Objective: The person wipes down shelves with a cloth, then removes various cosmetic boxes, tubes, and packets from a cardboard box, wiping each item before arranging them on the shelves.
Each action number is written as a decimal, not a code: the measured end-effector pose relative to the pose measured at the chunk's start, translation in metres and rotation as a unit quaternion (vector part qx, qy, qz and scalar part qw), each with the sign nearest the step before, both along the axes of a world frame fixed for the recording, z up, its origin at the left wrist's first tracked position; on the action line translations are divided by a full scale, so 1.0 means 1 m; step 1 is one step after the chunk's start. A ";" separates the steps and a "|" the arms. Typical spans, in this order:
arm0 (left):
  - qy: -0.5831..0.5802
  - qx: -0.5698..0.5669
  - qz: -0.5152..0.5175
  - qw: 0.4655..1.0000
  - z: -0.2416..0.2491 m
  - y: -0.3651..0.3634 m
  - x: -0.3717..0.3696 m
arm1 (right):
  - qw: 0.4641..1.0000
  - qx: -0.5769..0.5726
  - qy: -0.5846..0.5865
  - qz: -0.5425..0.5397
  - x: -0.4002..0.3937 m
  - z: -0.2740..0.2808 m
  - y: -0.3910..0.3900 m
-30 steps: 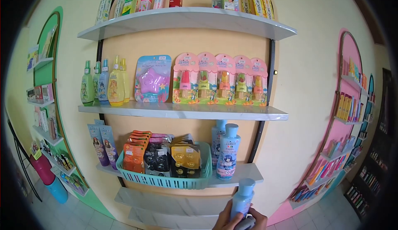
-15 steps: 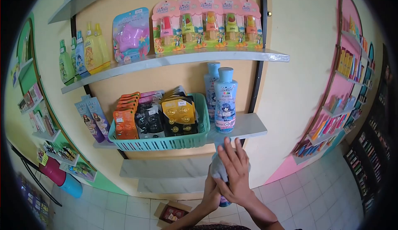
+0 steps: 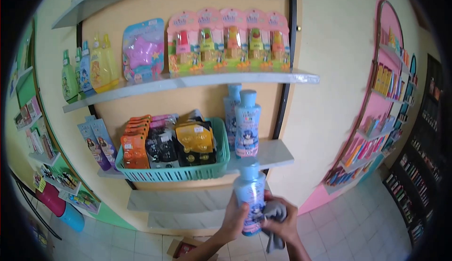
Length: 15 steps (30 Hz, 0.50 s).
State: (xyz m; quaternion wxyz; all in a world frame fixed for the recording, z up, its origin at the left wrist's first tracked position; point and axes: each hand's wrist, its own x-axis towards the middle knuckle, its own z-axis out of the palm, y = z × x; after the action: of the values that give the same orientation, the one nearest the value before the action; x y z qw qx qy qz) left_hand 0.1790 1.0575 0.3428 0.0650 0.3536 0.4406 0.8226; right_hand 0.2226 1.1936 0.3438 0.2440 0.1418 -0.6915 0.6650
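Presently the left hand [image 3: 234, 217] is closed around one pale blue bottle [image 3: 249, 199], held upright in front of and below the lowest stocked shelf [image 3: 273, 151]. The right hand [image 3: 282, 223] is closed on one grey cloth [image 3: 275, 225], pressed against the bottle's side; its fingers are partly hidden by the cloth. Two matching blue bottles [image 3: 246, 124] stand on that shelf, the rear one half hidden by the front one. Beside them sits one teal basket [image 3: 174, 172] of sachet packs in orange, black and yellow; their count cannot be made out. Above, five pink blister packs [image 3: 228, 40] stand in a row beside one star-shaped pack [image 3: 140, 50]. One cardboard box [image 3: 181, 248] on the floor is cut off by the forearm.
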 end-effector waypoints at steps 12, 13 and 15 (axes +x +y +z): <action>0.232 -0.123 0.137 0.955 0.032 0.005 -0.011 | 0.998 0.037 0.039 -0.041 -0.085 0.078 0.050; 0.225 -0.151 0.148 0.951 0.027 -0.001 -0.007 | 0.999 0.008 0.031 -0.014 -0.101 0.082 0.058; 0.188 -0.204 0.166 0.946 0.012 -0.012 0.001 | 1.000 0.003 0.026 0.006 -0.136 0.078 0.077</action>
State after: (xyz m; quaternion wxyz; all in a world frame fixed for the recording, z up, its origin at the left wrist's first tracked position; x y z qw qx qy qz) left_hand 0.1802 1.0458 0.3550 -0.0860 0.4024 0.6558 0.6329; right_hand 0.0861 1.2709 0.4219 0.2574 0.1640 -0.6858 0.6607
